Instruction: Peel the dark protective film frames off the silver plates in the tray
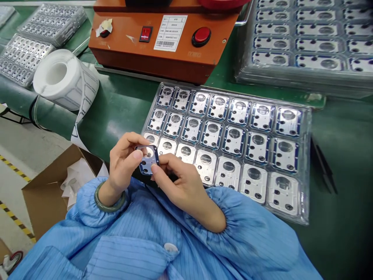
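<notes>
Both of my hands pinch one small square metal plate (147,158) with a round hole and a blue film edge. My left hand (126,162) grips its left side with thumb and fingers. From the right, my right hand (178,182) holds its lower corner. The plate hovers just over the near-left corner of a clear plastic tray (304,163). That tray holds several rows of the same plates; the far two rows carry blue film, the near row looks bare. A green bangle sits on my left wrist.
An orange machine (163,42) with a red switch and red button stands behind the tray. A roll of white labels (60,79) lies at left. Stacked trays of parts (305,42) sit at back right and back left (32,39). An open cardboard box (49,190) is below the table edge. Black tweezers (323,167) lie at right.
</notes>
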A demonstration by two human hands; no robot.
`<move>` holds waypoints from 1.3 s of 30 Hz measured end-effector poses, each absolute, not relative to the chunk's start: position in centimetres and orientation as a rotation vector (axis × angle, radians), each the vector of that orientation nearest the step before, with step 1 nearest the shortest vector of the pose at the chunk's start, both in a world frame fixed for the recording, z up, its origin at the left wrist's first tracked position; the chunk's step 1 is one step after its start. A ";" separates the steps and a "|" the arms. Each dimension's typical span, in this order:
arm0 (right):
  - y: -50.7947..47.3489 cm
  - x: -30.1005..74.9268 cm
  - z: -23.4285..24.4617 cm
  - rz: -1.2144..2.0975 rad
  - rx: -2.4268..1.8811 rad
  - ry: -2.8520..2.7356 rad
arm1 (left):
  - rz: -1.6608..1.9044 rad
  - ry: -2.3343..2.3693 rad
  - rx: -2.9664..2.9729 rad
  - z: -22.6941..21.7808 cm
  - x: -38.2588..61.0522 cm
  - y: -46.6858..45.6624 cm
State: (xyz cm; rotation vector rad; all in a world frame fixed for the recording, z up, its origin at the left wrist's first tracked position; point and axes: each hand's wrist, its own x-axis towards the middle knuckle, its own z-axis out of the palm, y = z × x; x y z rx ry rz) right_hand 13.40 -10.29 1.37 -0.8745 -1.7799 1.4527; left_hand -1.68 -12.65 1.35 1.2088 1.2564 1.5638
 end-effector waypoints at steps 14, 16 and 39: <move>-10.2 13.4 1.5 1.384 -0.875 -1.804 | 1.462 1.270 1.141 1.6 -3.2 -12.8; -10.2 13.5 1.5 1.415 -0.893 -1.743 | 1.471 1.202 1.074 1.4 -3.2 -12.9; -10.0 13.3 1.1 1.539 -1.004 -1.641 | 1.712 1.625 1.121 0.3 -2.5 -11.9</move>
